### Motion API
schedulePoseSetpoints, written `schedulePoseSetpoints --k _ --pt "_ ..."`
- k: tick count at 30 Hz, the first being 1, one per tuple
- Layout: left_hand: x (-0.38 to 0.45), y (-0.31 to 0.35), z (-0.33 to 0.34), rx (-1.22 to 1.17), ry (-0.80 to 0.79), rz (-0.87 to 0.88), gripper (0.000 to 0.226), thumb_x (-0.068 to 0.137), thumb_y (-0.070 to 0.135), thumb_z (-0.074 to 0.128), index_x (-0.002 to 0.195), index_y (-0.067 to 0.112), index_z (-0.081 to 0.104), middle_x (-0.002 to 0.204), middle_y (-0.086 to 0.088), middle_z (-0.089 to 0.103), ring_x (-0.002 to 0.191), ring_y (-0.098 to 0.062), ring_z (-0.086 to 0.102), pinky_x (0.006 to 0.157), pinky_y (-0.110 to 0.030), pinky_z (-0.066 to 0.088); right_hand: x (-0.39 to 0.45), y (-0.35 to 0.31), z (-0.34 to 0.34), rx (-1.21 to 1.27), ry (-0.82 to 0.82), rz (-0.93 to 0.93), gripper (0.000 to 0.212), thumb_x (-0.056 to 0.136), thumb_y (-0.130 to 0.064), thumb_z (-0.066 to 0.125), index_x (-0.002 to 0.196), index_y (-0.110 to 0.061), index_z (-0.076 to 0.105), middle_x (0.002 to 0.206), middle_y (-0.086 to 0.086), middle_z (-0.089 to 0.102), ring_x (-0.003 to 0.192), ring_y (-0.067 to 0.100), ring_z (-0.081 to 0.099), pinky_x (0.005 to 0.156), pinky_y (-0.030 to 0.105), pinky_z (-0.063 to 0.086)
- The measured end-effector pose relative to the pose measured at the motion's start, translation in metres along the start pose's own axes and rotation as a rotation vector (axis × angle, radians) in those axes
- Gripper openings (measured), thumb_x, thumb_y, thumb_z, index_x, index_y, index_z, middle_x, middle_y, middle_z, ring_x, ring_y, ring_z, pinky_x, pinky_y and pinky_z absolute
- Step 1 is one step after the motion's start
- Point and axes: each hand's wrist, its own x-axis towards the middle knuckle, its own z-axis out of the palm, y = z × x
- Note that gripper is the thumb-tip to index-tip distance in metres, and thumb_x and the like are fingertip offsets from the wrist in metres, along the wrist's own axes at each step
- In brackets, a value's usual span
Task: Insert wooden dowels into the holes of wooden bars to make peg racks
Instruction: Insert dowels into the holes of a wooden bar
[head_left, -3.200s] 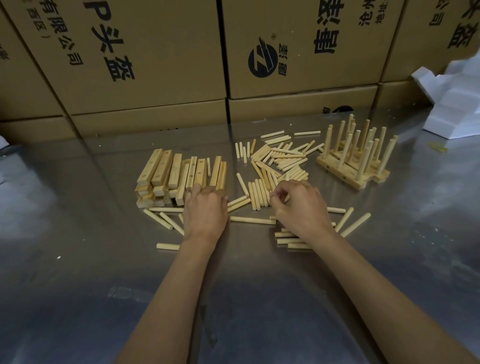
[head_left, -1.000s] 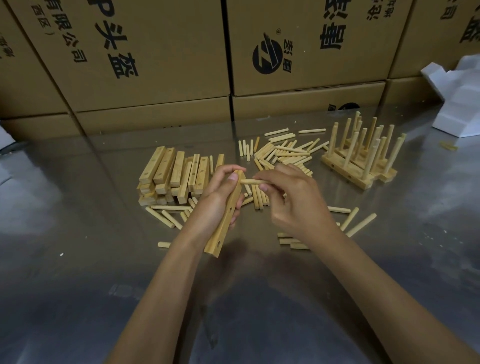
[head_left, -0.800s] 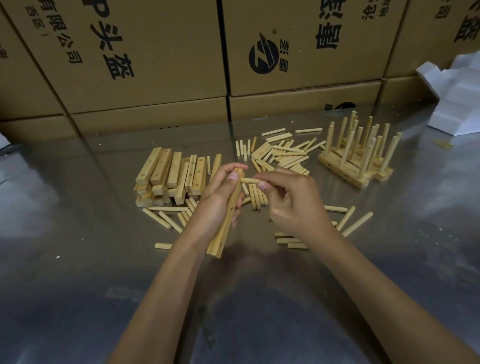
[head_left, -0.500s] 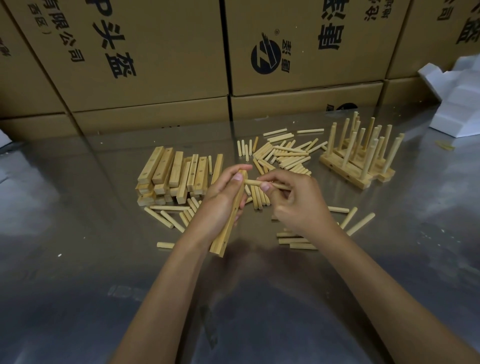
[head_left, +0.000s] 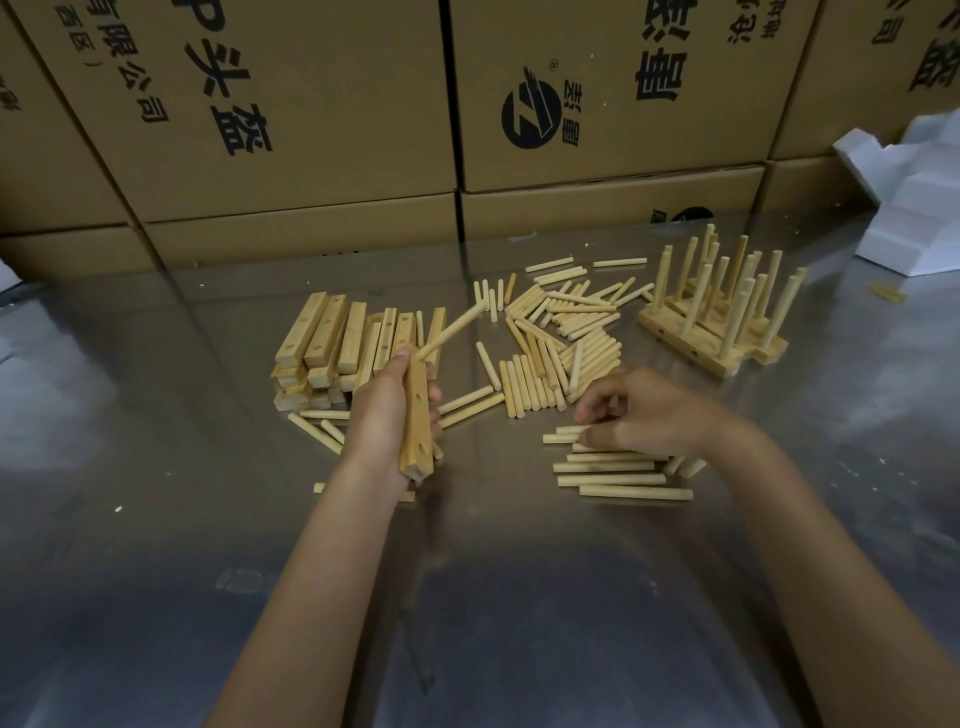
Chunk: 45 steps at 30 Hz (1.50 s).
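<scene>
Backdrop: stacked cardboard boxes (head_left: 322, 104) with printed characters at 12 o'clock, white foam pieces (head_left: 914, 197) at 2 o'clock.
Surface: shiny metal table (head_left: 156, 519), reflective.
Left hand (head_left: 387, 415): wrapped round a wooden bar (head_left: 417, 415), held nearly upright just left of centre, two empty holes facing the camera below the fingers.
Inserted dowel (head_left: 451, 332): seated in the bar's top hole, slanting toward 1 o'clock above the thumb.
Right hand (head_left: 644, 410): at 3 o'clock of the bar, well apart from it, fingers curled down onto loose dowels (head_left: 613, 467); blurred, cannot tell whether one is pinched.
Bar stack (head_left: 332, 348): at 11 o'clock of the left hand, just behind it.
Dowel pile (head_left: 561, 332): at 12 o'clock between the hands.
Finished peg racks (head_left: 717, 312): at 2 o'clock, pegs upright.
</scene>
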Motion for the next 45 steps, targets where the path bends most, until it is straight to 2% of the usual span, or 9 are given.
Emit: schedulePoseSetpoints --k 4,13,17,20,24,27,31,38,45 --pt "0.001 0.001 -0.003 0.009 -0.025 0.005 0.046 0.104 0.04 0.043 0.113 0.003 0.07 0.06 0.002 0.054 0.042 -0.009 0.044 0.039 -0.02 0.038 0.002 0.001 0.004 0.009 0.041 -0.008 0.008 0.084 -0.017 0.074 0.084 -0.025 0.072 0.087 -0.005 0.065 0.078 0.005 0.057 0.062 0.01 0.041" --pt "-0.004 -0.001 0.003 0.102 -0.04 -0.003 0.042 0.103 0.041 0.048 0.11 0.007 0.071 0.063 0.001 0.054 0.048 -0.01 0.045 0.041 -0.02 0.038 0.007 -0.004 0.015 -0.187 0.111 -0.068 0.012 0.084 -0.021 0.074 0.085 -0.027 0.063 0.088 -0.008 0.059 0.084 0.01 0.055 0.066 0.024 0.04" --pt "-0.003 -0.002 0.003 0.122 -0.047 -0.007 0.042 0.102 0.042 0.048 0.109 0.009 0.072 0.064 0.001 0.054 0.049 -0.01 0.046 0.04 -0.021 0.038 0.005 -0.006 0.015 -0.15 0.131 -0.097 0.012 0.085 -0.019 0.074 0.084 -0.023 0.063 0.09 -0.006 0.058 0.086 0.01 0.051 0.066 0.022 0.038" --pt "-0.003 -0.002 0.002 0.107 -0.054 -0.016 0.043 0.103 0.044 0.047 0.11 0.01 0.072 0.064 0.002 0.054 0.049 -0.01 0.046 0.04 -0.021 0.039 -0.004 -0.016 0.006 0.046 0.236 -0.195 0.005 0.088 -0.026 0.072 0.087 -0.023 0.067 0.089 -0.006 0.06 0.082 0.006 0.051 0.068 0.022 0.037" --pt "-0.006 -0.002 0.004 0.084 -0.064 -0.021 0.042 0.102 0.048 0.047 0.106 0.014 0.071 0.061 0.003 0.053 0.047 -0.009 0.046 0.04 -0.021 0.038 -0.019 -0.045 0.01 0.379 0.087 -0.331 0.006 0.097 -0.027 0.062 0.098 -0.022 0.064 0.082 0.006 0.067 0.078 0.013 0.062 0.074 0.032 0.048" --pt "-0.01 -0.003 0.009 0.105 -0.094 -0.021 0.041 0.099 0.052 0.049 0.101 0.018 0.073 0.061 0.002 0.056 0.049 -0.011 0.05 0.041 -0.022 0.039 -0.02 -0.062 0.035 0.209 0.148 -0.425 0.005 0.096 -0.031 0.061 0.098 -0.029 0.066 0.08 -0.003 0.062 0.07 0.016 0.056 0.063 0.038 0.044" --pt "-0.016 -0.005 0.016 0.13 -0.105 -0.054 0.038 0.096 0.055 0.055 0.099 0.023 0.073 0.059 0.004 0.064 0.046 -0.009 0.058 0.041 -0.017 0.041 -0.018 -0.065 0.053 -0.119 0.379 -0.443 0.012 0.092 -0.038 0.06 0.102 -0.036 0.068 0.088 -0.016 0.06 0.076 0.006 0.052 0.064 0.03 0.043" --pt "-0.019 -0.005 0.02 0.212 -0.138 0.007 0.042 0.098 0.056 0.049 0.11 0.02 0.066 0.055 0.004 0.056 0.043 -0.009 0.049 0.041 -0.021 0.034 -0.018 -0.062 0.049 -0.103 0.42 -0.523 0.014 0.092 -0.034 0.061 0.101 -0.036 0.071 0.081 -0.009 0.055 0.071 0.008 0.053 0.057 0.029 0.042" --pt "-0.024 -0.009 0.026 0.188 -0.215 -0.009 0.046 0.102 0.055 0.04 0.114 0.016 0.06 0.053 0.003 0.045 0.043 -0.01 0.04 0.039 -0.02 0.027 -0.017 -0.064 0.05 0.027 0.397 -0.535 0.01 0.088 -0.024 0.063 0.089 -0.028 0.073 0.081 -0.014 0.065 0.074 0.009 0.059 0.063 0.036 0.05"
